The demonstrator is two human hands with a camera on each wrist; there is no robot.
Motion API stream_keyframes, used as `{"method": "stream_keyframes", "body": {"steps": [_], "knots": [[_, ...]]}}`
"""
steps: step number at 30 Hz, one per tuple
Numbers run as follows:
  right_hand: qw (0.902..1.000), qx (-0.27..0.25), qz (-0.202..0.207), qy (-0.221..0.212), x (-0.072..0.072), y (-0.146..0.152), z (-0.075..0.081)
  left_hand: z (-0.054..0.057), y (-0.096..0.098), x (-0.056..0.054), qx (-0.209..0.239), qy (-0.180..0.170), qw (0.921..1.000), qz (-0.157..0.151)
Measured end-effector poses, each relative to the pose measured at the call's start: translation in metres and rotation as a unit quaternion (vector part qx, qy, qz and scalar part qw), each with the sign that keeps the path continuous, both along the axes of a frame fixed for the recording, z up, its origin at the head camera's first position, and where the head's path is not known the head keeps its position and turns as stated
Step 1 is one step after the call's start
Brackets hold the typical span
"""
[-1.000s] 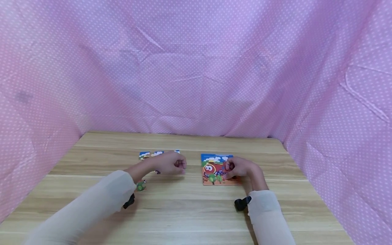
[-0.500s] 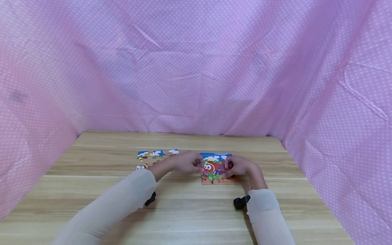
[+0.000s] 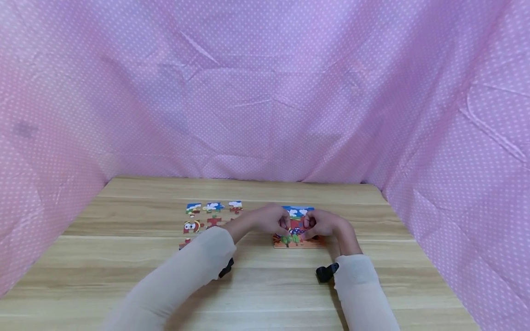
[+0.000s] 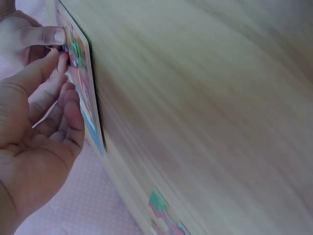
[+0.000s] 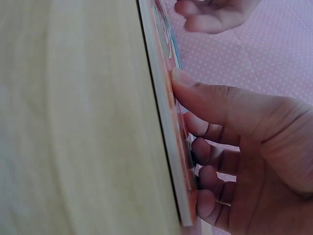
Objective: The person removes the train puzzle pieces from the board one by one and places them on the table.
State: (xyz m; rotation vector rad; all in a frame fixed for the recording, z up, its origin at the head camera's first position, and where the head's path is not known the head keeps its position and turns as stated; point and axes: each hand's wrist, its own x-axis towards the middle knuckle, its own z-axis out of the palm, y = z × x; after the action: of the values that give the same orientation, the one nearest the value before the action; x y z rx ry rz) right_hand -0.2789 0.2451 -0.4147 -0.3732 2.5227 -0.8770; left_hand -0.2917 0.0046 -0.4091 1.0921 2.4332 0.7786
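Note:
A square picture puzzle on a board lies right of the table's centre, showing blue sky, white clouds, green leaves and an orange ground. My left hand hovers over its left part, fingers loosely curled; in the left wrist view a gap shows between the thumb and the finger pads. Facing it, my right hand stays over the board's right part. In the right wrist view its thumb touches the picture face and the curled fingers rest against it. Whether it pinches a piece I cannot tell.
Loose puzzle pieces stand in spaced rows on the left, among them a blue sky piece, a cloud piece and an eye piece. My left forearm covers others. A pink dotted cloth hangs behind the wooden table.
My left hand has moved right, from over the loose pieces to the puzzle board, uncovering several pieces. The right hand has stayed in place on the board.

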Motion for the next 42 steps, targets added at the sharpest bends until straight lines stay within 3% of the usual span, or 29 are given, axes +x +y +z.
{"method": "stream_keyframes", "body": {"steps": [11, 21, 33, 42], "knots": [[1.0000, -0.003, 0.009, -0.002, 0.000, -0.001, 0.000, -0.013, 0.007, -0.003, -0.025, -0.022, 0.9990, 0.029], [1.0000, -0.003, 0.004, -0.008, -0.002, -0.001, 0.001, -0.012, 0.012, 0.000, -0.030, -0.022, 0.9992, 0.015], [1.0000, 0.000, 0.006, -0.003, -0.003, -0.001, 0.001, -0.016, 0.015, -0.002, -0.019, -0.056, 0.9975, 0.038], [0.9997, -0.013, 0.020, -0.001, -0.004, 0.005, -0.001, -0.016, 0.017, -0.001, -0.029, -0.058, 0.9972, 0.038]]}}
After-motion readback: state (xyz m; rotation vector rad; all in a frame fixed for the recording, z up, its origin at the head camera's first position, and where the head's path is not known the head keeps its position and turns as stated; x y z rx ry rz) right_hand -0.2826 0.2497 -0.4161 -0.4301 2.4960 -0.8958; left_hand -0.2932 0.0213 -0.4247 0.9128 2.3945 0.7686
